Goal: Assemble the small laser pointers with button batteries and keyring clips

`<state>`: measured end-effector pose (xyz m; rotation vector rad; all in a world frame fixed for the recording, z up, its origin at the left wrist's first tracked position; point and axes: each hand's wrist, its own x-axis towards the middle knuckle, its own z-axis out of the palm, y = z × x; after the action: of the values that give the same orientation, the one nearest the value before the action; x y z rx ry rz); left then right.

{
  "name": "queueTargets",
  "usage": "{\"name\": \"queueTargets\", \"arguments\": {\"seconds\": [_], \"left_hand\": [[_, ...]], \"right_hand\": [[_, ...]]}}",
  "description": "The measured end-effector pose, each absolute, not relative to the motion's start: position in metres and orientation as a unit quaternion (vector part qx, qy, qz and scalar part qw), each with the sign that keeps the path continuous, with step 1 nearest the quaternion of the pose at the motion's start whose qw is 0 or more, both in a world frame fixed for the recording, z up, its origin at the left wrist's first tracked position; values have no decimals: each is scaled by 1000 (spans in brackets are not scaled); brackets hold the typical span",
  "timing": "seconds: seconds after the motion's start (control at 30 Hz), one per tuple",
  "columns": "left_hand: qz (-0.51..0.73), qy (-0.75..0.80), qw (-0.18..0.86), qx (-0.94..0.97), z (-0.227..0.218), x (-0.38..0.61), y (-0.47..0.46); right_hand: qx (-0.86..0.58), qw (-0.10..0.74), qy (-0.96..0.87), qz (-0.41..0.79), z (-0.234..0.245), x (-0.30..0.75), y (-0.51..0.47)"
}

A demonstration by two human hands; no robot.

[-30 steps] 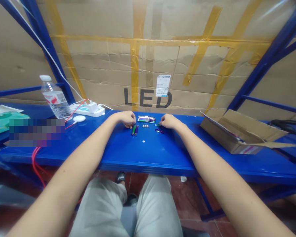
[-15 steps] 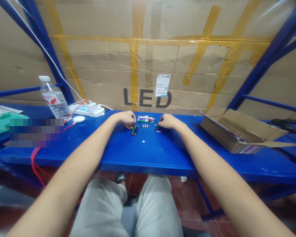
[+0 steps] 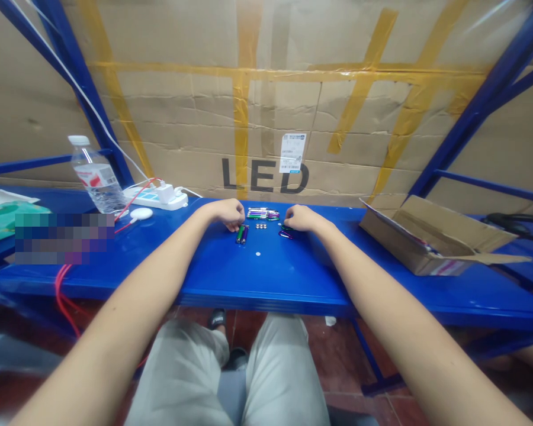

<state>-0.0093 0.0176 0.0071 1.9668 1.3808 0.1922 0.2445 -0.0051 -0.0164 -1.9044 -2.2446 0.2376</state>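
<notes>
My left hand (image 3: pixel 231 214) rests on the blue table with curled fingers, its fingertips at the upper ends of a green tube (image 3: pixel 240 234) and a purple tube (image 3: pixel 245 234) lying side by side. What those fingers pinch, if anything, is hidden. Opposite, my right hand (image 3: pixel 299 218) is closed over a dark green clip (image 3: pixel 286 228), mostly covered by the fingers. Just below it lies a purple carabiner clip (image 3: pixel 285 235). Between both hands are a row of shiny slim tubes in several colours (image 3: pixel 263 214) and several small silver button cells (image 3: pixel 261 226). Nearer me is a small white disc (image 3: pixel 258 254).
An open cardboard box (image 3: pixel 430 239) stands on the right of the table (image 3: pixel 266 284). To the left are a water bottle (image 3: pixel 94 177), a white power strip (image 3: pixel 160 196), a round white charger (image 3: pixel 141 214) and red cables (image 3: pixel 62 290). A large taped carton (image 3: pixel 195 124) forms the back.
</notes>
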Motion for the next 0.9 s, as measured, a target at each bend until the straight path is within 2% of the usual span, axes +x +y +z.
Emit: {"name": "queueTargets", "arguments": {"seconds": [0.17, 0.3, 0.37, 0.57, 0.9], "left_hand": [[67, 557, 303, 771, 4, -12, 22], [146, 549, 129, 813, -3, -10, 30], [206, 515, 75, 829, -8, -5, 31], [248, 448, 66, 857, -16, 12, 27], [223, 445, 71, 864, -13, 14, 24]], "right_hand": [[-635, 81, -763, 90, -18, 246, -4], [-635, 53, -765, 98, -17, 247, -3], [-631, 39, -768, 99, -15, 247, -4], [-616, 20, -780, 111, -8, 247, -9], [-607, 25, -786, 116, -3, 242, -17]]}}
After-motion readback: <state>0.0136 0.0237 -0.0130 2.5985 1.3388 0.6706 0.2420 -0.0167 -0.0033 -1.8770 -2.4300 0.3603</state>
